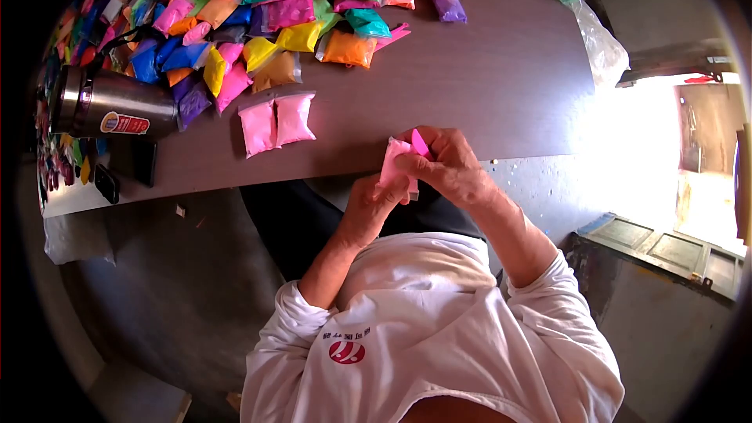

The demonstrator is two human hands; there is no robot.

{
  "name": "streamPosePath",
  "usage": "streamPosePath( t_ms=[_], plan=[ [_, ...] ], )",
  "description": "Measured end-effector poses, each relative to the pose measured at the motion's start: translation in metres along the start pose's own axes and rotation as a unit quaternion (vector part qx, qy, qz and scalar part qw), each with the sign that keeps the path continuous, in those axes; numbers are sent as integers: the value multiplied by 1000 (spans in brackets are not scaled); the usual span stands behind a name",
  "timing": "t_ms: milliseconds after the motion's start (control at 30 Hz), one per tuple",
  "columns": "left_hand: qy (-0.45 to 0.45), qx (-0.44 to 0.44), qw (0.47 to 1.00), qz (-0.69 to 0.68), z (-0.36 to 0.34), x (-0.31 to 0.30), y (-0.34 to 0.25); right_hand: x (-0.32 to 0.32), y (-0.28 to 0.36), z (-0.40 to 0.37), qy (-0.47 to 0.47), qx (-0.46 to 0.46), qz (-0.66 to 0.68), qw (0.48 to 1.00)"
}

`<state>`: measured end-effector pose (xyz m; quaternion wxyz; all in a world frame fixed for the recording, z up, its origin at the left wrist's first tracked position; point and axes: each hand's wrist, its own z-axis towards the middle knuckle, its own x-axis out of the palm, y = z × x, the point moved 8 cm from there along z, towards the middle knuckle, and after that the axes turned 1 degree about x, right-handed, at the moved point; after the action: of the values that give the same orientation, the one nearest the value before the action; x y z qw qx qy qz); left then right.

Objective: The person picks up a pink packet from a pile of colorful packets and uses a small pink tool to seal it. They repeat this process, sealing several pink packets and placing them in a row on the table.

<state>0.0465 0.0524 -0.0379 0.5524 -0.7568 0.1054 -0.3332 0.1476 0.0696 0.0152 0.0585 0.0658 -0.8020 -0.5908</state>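
Just off the table's near edge, my left hand [368, 205] grips the lower end of a light pink clay packet [397, 158], fingers closed on it. My right hand [452, 166] is closed at the packet's other side, its thumb pressed across the front. Between its fingers a flat, bright pink plastic piece [421, 143] with a pointed end sticks up beside the packet. Two more light pink packets [276, 122] lie side by side on the table, to the left of my hands.
A large heap of packets in many colours [301, 35] covers the table's far left. A steel mug [117, 102] lies sideways at the left, near a dark phone [106, 183]. Clear plastic bagging [599, 43] hangs at the right edge of the brown table [486, 70].
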Motion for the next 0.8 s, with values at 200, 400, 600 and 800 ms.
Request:
streamPosePath(
  t_ms=[200,400,600,800],
  plan=[
    [19,-7,1000,18,-2,11,-10,2,5,-6,-11,-49,101,994],
    [28,1,999,18,-2,16,-7,-3,2,-9,-28,-30,158,987],
    [24,-4,999,48,-3,18,-8,-7,-8,-10,-64,-33,150,986],
    [22,-16,999,35,-3,18,-8,-5,-5,-10,-51,-16,167,984]
  ],
)
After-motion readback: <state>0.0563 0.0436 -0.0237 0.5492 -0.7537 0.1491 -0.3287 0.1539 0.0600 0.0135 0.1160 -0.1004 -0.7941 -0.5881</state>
